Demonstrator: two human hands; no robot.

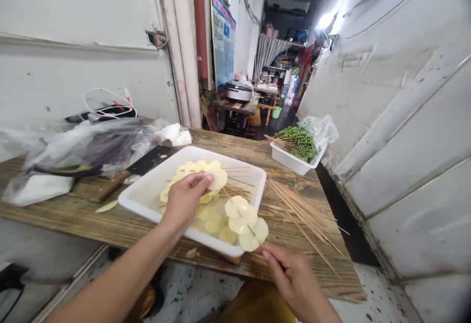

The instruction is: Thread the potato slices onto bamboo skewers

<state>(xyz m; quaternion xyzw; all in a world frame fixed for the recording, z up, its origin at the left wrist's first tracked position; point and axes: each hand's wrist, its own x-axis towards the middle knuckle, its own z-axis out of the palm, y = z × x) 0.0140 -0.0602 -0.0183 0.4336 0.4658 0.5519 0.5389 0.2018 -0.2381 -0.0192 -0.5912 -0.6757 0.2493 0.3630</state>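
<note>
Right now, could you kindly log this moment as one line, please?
left hand: pinches potato slice over white tray | right hand: holds bamboo skewer threaded with potato slices | nearby: loose skewers on wooden table

Three pale raw potato slices (243,221) are sitting overlapped along a thin bamboo skewer (225,193), hanging over the 4 o'clock corner of a white plastic tray (228,159), with loose slices (211,224) lying piled inside.

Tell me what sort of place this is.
Probably a small skewer-food kitchen or stall: potato slices in a white tray, a pile of bamboo skewers, and an electric cooker further down the narrow passage.
</note>
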